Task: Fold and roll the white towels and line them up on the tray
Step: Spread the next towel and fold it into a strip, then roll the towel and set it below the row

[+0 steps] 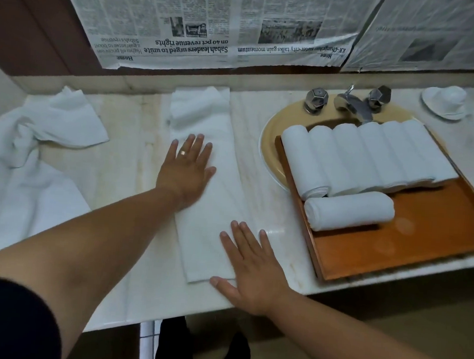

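The job looks over halfway: a row of rolls [366,154] lies side by side on the tray [421,248], one more roll [348,211] lies crosswise in front, and a loose pile [37,137] of towels waits at the left. The towel [217,206] in work lies on the counter [120,148] as a long folded strip, not yet rolled, with the left hand [187,170] flat on its middle and the right hand [254,270] flat at its near end, gripping nothing. The upside-down newspaper [185,21] reads "Sabah leaders urged to unite on 40 pct revenue rights" and "KK-Changchun sister-city talks gain momentum"
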